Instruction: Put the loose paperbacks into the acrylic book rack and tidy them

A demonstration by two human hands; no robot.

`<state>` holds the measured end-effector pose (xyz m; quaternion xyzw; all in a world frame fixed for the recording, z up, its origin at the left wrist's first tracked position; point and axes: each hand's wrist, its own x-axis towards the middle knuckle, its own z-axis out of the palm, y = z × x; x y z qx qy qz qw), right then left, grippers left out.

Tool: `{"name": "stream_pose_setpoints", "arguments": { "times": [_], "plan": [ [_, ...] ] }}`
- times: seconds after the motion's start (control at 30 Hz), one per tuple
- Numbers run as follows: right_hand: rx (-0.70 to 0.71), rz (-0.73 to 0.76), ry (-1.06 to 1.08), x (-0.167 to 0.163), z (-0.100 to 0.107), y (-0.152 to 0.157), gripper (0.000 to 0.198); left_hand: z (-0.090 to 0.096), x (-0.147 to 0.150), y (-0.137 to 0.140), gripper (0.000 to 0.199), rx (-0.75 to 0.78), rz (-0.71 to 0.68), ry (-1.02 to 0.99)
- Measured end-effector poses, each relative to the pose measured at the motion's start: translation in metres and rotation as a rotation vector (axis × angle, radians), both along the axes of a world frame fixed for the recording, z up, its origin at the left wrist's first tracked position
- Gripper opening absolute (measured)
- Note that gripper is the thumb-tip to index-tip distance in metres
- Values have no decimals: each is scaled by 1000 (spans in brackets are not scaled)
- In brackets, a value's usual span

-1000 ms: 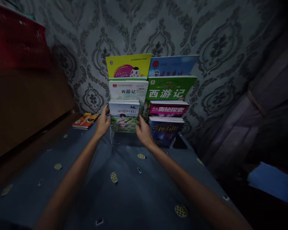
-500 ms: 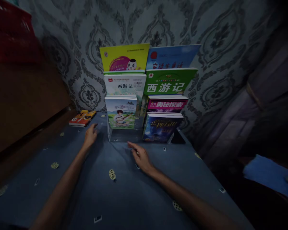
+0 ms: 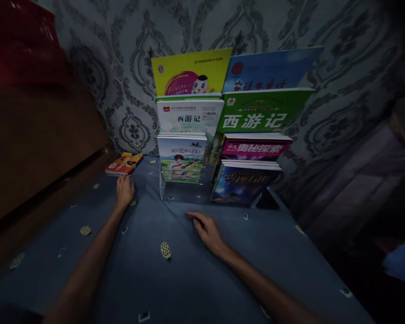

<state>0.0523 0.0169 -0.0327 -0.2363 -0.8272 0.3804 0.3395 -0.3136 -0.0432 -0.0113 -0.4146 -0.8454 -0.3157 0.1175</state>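
My left hand [image 3: 124, 191] is at the near edge of a small orange and yellow book [image 3: 123, 164] lying flat on the table at the left. Its fingers are bent forward and not wrapped round the book; whether they touch it I cannot tell. My right hand [image 3: 207, 231] rests low over the tablecloth, holding nothing, with forefinger stretched out and thumb apart. Just beyond it stands a clear display rack [image 3: 182, 191] with books in stepped rows. In its front row are a book with a guitar player [image 3: 181, 159] and a dark blue book [image 3: 243, 182].
Behind these stand a pink-titled book [image 3: 256, 147], a white book [image 3: 189, 114], a green book [image 3: 266, 110], a yellow book [image 3: 192, 67] and a blue book [image 3: 273, 67]. A brown wooden box or panel [image 3: 40, 148] borders the left. Patterned wallpaper [image 3: 135, 126] rises behind; a curtain [image 3: 354, 166] hangs right.
My left hand has come to the near edge of the orange book, its fingers more bent. My right hand stays near the rack's front. The view has shifted slightly, and the rack appears larger.
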Motion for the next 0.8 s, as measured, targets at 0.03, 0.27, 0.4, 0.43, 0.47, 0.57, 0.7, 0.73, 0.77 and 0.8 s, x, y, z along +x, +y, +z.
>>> {"name": "stream_pose_setpoints", "arguments": {
  "times": [0.03,0.27,0.4,0.43,0.47,0.57,0.7,0.73,0.77,0.8],
  "plan": [
    [2,-2,-4,0,1,0,35,3,-5,2,47,-15,21,12],
    [-4,-12,-52,1,2,-1,35,28,-40,26,55,-303,161,92],
    [2,-2,-63,2,5,0,36,30,-52,36,51,-403,175,101],
    [3,-3,-64,2,6,0,36,30,-55,37,49,-427,177,105],
    [2,-4,-66,2,7,0,36,31,-57,38,48,-452,177,111],
    [-4,1,-66,2,6,1,36,34,-63,39,45,-529,164,140],
    [-13,0,-59,2,5,1,35,41,-71,40,42,-627,118,178],
    [-17,1,-62,2,5,1,35,42,-71,40,41,-646,107,189],
    [-22,5,-67,2,6,1,35,43,-71,40,41,-661,96,203],
    [-26,11,-71,2,7,1,35,44,-71,39,41,-675,85,219]
  ]
}}
